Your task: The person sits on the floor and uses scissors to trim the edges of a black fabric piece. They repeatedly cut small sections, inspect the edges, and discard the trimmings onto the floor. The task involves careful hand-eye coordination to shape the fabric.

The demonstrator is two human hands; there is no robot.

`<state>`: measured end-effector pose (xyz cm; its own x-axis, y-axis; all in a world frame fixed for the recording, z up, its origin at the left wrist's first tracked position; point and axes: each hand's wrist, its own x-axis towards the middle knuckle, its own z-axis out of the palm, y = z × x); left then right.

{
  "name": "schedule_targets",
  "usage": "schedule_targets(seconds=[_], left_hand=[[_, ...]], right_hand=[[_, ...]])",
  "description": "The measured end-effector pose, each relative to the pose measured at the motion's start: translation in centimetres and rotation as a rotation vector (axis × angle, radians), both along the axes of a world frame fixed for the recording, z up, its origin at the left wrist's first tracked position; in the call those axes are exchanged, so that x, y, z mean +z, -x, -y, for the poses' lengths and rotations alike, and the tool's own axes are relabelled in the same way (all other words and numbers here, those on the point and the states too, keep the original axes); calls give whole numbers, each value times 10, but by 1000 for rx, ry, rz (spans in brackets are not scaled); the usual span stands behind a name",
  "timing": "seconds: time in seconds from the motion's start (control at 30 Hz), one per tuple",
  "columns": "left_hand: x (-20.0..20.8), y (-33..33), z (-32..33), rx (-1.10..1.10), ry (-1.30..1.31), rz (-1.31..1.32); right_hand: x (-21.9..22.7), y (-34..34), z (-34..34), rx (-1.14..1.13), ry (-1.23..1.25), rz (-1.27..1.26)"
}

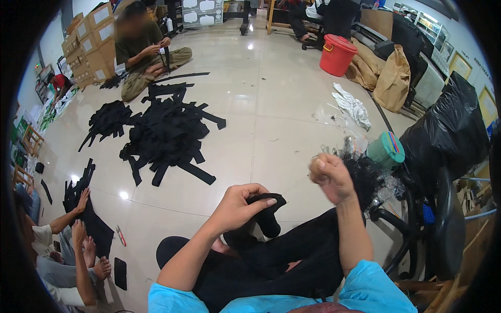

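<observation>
The left hand [241,206] is bent around a narrow piece of black cloth [269,220], pinching it between thumb and fingers. The cloth is matte and soft; it is folded over, and its rounded end hangs down at four o'clock from this hand. The right hand [332,178] is raised between two and three o'clock of the left one. Its fingers are curled into a loose fist, a little blurred, and I cannot tell if something thin is inside.

At between ten and eleven o'clock from the left hand, a large heap of flat black strips [169,130] lies on the glossy tiled floor [282,125], many ends sticking out straight. At two o'clock from the right hand stands a round green plastic bucket [380,151], and beyond it a shiny, wrinkled black bag [449,125]. A crumpled white cloth [352,107] lies near half past twelve.
</observation>
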<state>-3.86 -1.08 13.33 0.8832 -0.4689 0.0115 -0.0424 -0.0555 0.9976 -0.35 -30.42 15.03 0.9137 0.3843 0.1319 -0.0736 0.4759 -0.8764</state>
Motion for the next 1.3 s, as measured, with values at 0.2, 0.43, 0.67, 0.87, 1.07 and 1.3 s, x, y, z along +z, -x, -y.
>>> schedule_targets(seconds=[0.2, 0.43, 0.67, 0.87, 1.07, 1.3], left_hand=[[-9, -1, 1, 28, -68, -9], [-16, -7, -3, -85, -309, 72], [-9, -12, -11, -110, -324, -76], [2, -8, -8, -133, -329, 1], [-8, -19, -22, 87, -137, -20], [6, -13, -23, 62, -83, -50]], right_hand=[[8, 20, -73, -83, -236, -216], [-9, 19, -65, -157, 67, -52], [-16, 20, -57, -276, 293, 28], [3, -10, 2, -446, -43, 1], [-15, 8, -40, -63, 1129, 708], [8, -4, 19, -454, 518, 242]])
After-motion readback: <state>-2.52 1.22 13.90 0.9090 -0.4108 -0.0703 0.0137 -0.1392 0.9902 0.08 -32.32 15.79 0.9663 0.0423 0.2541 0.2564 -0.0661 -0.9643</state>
